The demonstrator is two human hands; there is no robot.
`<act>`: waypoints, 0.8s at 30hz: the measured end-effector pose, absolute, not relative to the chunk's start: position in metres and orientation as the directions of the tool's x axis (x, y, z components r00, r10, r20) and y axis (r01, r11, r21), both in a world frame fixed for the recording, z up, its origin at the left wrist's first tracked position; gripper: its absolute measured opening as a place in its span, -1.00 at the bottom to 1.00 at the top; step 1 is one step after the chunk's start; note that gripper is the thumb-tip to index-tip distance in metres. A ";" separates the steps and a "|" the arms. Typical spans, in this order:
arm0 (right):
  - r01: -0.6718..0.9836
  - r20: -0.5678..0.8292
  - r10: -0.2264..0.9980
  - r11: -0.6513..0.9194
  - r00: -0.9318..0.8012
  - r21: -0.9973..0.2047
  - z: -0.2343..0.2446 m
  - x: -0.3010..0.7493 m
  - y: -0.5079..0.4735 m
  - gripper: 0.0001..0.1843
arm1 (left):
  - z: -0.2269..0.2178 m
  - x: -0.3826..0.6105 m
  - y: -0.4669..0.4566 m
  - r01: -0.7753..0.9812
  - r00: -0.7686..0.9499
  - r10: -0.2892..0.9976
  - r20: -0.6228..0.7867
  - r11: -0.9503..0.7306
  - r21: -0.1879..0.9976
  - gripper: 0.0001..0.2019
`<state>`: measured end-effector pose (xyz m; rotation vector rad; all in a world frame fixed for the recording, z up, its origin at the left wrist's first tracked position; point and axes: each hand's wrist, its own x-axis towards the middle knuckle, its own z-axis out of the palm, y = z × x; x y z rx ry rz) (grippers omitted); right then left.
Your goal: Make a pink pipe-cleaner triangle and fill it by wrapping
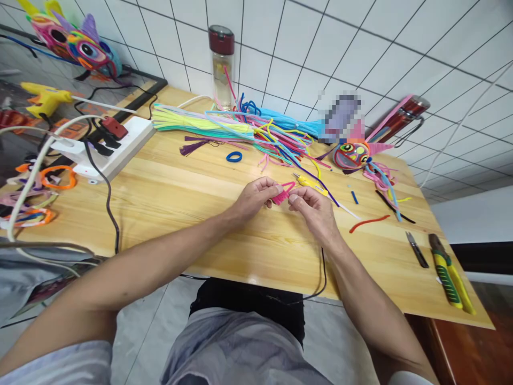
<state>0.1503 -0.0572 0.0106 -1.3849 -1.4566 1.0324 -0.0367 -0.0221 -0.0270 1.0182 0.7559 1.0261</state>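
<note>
Over the middle of the wooden table (168, 203), a small pink piece of bent pipe cleaner (281, 197) is held between both hands. Thumb and fingers of my left hand (258, 196) pinch its left side. On its right edge, the closed fingertips of my right hand (313, 209) grip it. Just behind my right hand lies a yellow glue gun (310, 184), partly hidden. A dark blue pipe cleaner (320, 184) runs past it. Farther back is a loose pile of coloured pipe cleaners (276, 140), with a blue ring (234, 156) in front of it.
A white power strip (120, 147) with cords stands at the left. Pliers (451, 275) and snips (417, 249) lie at the right. Along the wall are a bottle (222, 67), a colourful pipe-cleaner figure (352, 153) and a red flask (406, 117). Another yellow glue gun (46, 99) is far left.
</note>
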 end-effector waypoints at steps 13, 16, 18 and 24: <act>0.287 0.019 1.000 0.020 -0.008 -0.958 -0.004 0.153 -0.055 -0.73 | -0.025 -0.036 -0.024 -0.304 0.374 0.926 -0.060 0.183 0.935 -0.61; 0.276 0.015 1.000 0.018 -0.012 -0.961 -0.002 0.153 -0.055 -0.71 | -0.026 -0.036 -0.024 -0.303 0.380 0.924 -0.051 0.176 0.936 -0.60; 0.275 0.017 1.000 0.022 -0.024 -0.961 -0.001 0.152 -0.056 -0.71 | -0.026 -0.037 -0.024 -0.295 0.391 0.920 -0.039 0.165 0.941 -0.59; 0.308 0.052 0.999 0.052 -0.006 -0.950 -0.003 0.154 -0.056 -0.71 | -0.023 -0.036 -0.029 -0.255 0.418 0.909 -0.006 0.123 0.959 -0.55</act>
